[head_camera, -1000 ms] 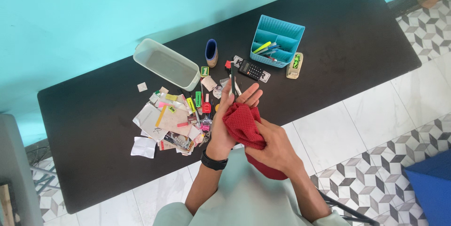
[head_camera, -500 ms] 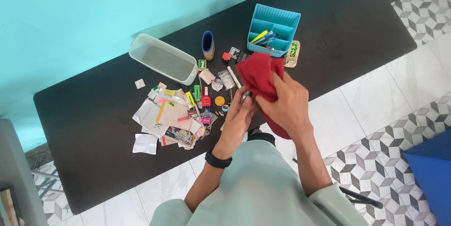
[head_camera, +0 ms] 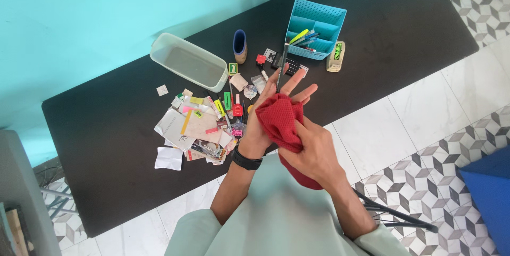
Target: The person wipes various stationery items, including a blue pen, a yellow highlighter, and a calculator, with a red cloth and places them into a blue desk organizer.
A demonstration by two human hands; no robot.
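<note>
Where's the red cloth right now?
In the head view, the red cloth is bunched between both hands just below centre, the right hand pressing it against the left hand, over the black table's near edge.

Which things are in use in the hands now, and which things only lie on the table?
In use: left hand, pencil, right hand, red cloth.

Lying about: blue organizer, clear tub, calculator, paper scraps.

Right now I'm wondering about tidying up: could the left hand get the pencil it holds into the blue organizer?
Probably yes. The left hand holds the pencil upright, its top already near the blue organizer, with nothing between; the red cloth pressed on it may hinder.
</note>
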